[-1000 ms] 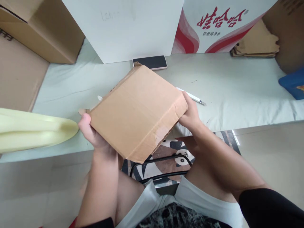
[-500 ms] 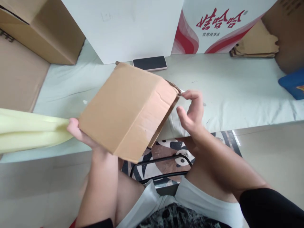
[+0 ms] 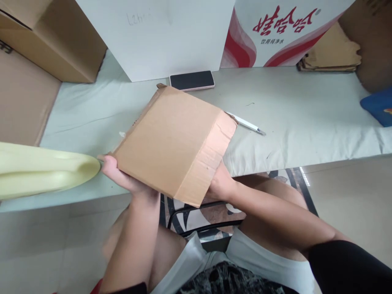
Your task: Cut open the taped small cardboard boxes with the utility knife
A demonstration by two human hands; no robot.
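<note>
A brown cardboard box is held tilted above the front of the cloth-covered table, with a flap sticking out at its lower right. My left hand grips the box along its lower left edge, thumb on the near corner. At the right end, my right hand reaches behind the flap, and its fingers are hidden by the cardboard. A white pen-like tool lies on the cloth just right of the box.
A phone lies behind the box, before a large white box. Cardboard boxes stand at the left, near a pale yellow object. Flattened cardboard and a blue item are at the right.
My right hand has moved from the box's upper right corner down behind the flap. The box has shifted slightly right, and the white tool now shows more fully.
</note>
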